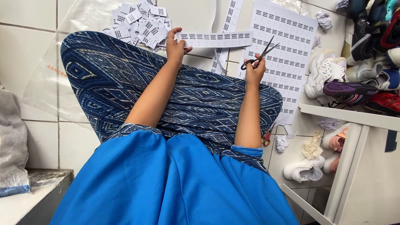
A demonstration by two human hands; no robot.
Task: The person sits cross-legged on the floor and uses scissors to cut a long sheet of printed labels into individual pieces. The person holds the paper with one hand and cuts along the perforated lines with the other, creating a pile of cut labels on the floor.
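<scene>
- Step in hand, by my judgement: cutting printed labels apart. The left hand (176,45) pinches one end of a long paper strip (216,39) of labels between thumb and fingers, holding it level above the floor tiles beyond the knee.
- The right hand (254,71) is closed around the handles of a pair of scissors (261,53); the blades stand parted and point up and to the right, just clear of the strip's right end and not touching it.
- Next move, as judged: the blades must be brought square across the strip at a gap between two labels, with the left hand keeping the paper taut.
- A pile of cut labels (139,23) lies on a clear plastic sheet (46,87) on the floor, just left of the left hand.
- An uncut label sheet (287,54) lies flat beyond the right hand.
- Containers: a white shelf unit (354,121) on the right holds sports shoes (333,75) heaped on its upper level and more pairs below; a second, red-handled pair of scissors (266,138) lies on the floor beside it.
</scene>
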